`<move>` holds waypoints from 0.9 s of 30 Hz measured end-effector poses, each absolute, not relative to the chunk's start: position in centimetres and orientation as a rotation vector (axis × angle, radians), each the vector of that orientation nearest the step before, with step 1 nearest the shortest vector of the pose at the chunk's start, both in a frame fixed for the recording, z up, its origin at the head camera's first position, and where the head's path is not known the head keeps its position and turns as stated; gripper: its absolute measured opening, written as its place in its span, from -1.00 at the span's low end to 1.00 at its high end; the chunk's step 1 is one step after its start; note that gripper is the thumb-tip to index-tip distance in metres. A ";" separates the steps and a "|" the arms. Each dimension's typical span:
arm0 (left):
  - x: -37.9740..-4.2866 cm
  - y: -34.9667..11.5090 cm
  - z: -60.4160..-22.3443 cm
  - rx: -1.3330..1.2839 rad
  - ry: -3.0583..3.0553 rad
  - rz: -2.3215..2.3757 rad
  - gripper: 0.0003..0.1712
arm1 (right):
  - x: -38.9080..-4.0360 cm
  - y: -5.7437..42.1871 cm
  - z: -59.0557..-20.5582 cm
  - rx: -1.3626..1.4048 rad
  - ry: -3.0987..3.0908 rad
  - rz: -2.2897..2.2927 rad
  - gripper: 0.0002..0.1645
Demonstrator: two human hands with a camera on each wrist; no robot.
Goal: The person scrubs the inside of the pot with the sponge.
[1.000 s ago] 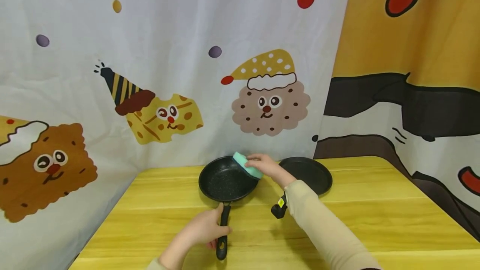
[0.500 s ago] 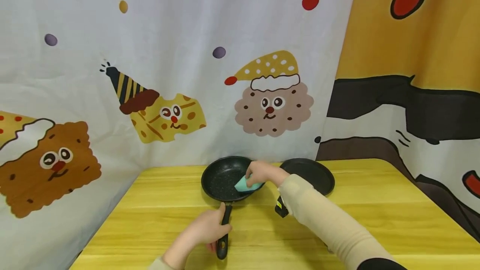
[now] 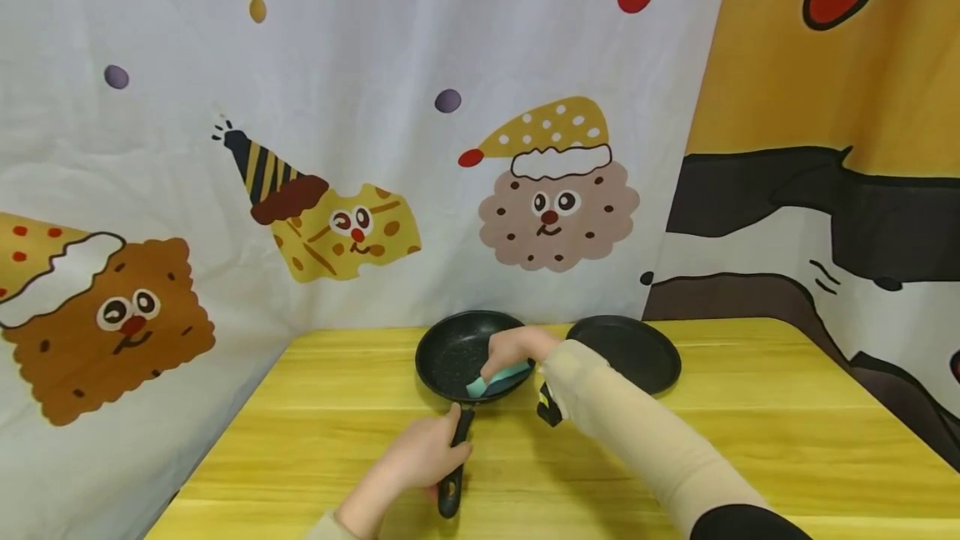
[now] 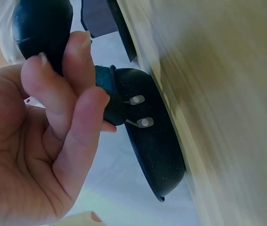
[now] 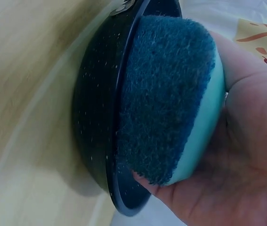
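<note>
In left and right hands [image 3: 426, 450] [image 3: 512, 348]: pan handle [image 3: 455, 476] (fore-and-aft, tip nearest) and sponge [image 5: 168, 94]

head view bright w/ soft shadows on table [image 3: 765, 432], wrist views dimmer, bluish, bit soft.

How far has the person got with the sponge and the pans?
Getting ready looks done: the left hand grips the handle of the frying pan and the right hand holds the scouring sponge. Wiping seems under way: the sponge is at that pan's near-right edge, though I can't tell what's finished. Perhaps left: the flat pan alongside, which neither hand touches.
</note>
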State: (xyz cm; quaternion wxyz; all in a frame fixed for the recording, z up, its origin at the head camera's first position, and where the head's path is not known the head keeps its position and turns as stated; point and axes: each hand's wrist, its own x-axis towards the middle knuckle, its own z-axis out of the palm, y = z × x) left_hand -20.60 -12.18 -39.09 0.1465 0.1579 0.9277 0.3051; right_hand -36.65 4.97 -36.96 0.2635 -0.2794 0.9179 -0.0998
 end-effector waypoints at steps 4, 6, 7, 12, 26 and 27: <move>-20.7 -12.1 -39.2 0.479 2.696 0.851 -0.19 | -36.9 4.7 -37.6 -0.728 2.438 -0.335 -0.38; -20.8 -12.2 -39.2 0.502 2.721 0.811 -0.19 | -36.9 4.6 -38.0 -0.738 2.416 -0.412 -0.47; -20.8 -12.2 -39.2 0.516 2.732 0.789 -0.19 | -36.9 4.6 -38.3 -0.746 2.396 -0.467 -0.48; -21.1 -12.3 -39.0 0.587 2.765 0.720 -0.20 | -36.7 4.3 -38.9 -0.723 2.277 -0.744 -0.61; -21.0 -12.3 -38.8 0.619 2.717 0.749 -0.15 | -36.0 2.5 -40.4 -0.798 2.286 -0.931 -0.77; -20.9 -12.3 -38.8 0.609 2.701 0.773 -0.14 | -35.9 2.4 -40.5 -0.800 2.293 -0.920 -0.74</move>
